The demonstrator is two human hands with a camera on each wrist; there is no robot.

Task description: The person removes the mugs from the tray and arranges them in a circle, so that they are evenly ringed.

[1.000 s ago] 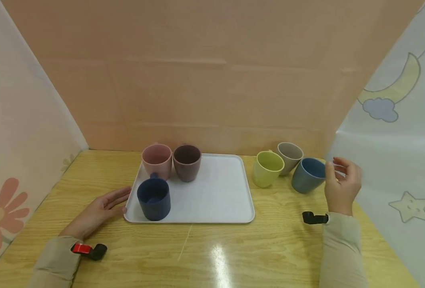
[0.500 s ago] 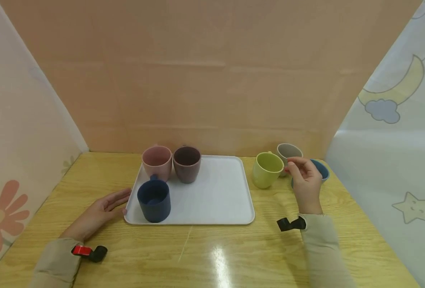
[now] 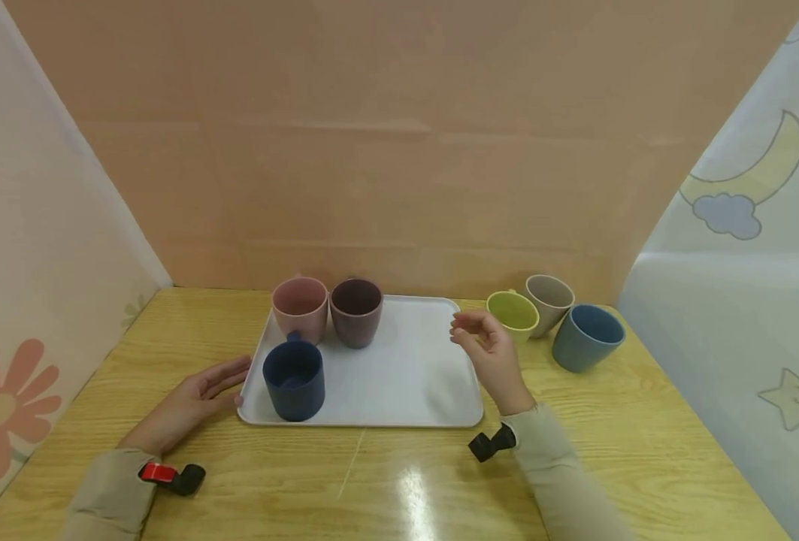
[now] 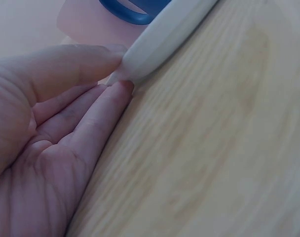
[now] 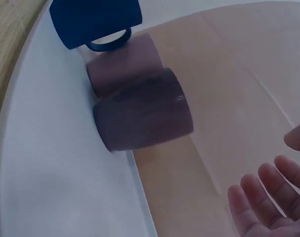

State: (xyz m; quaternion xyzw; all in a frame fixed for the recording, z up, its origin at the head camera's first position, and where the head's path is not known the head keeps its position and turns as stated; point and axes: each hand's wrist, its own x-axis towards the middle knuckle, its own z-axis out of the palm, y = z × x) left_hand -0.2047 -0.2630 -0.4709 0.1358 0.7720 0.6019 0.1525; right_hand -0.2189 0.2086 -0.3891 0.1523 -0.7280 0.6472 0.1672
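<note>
My left hand (image 3: pixel 189 402) lies at the left edge of the white tray (image 3: pixel 385 379), its fingers nearly straight. The left wrist view has the thumb and fingertips touching the tray's rim (image 4: pixel 162 42). On the tray's left part stand a dark blue mug (image 3: pixel 295 391), a pink mug (image 3: pixel 301 319) and a brownish-purple mug (image 3: pixel 356 323). Above the tray's right edge hovers my right hand (image 3: pixel 494 357), fingers loosely bent and holding nothing. It partly hides a yellow-green mug (image 3: pixel 512 309) that stands right of the tray.
A beige-grey mug (image 3: pixel 549 300) and a tilted greyish-blue mug (image 3: pixel 583 342) stand close together on the wooden table (image 3: pixel 372 481), to the right. An orange-brown backdrop (image 3: pixel 399 188) rises behind the table. Patterned panels flank both sides.
My right hand has moved left, from beside the greyish-blue mug, past the yellow-green mug, to the tray's right edge. The left hand and the mugs have stayed in place.
</note>
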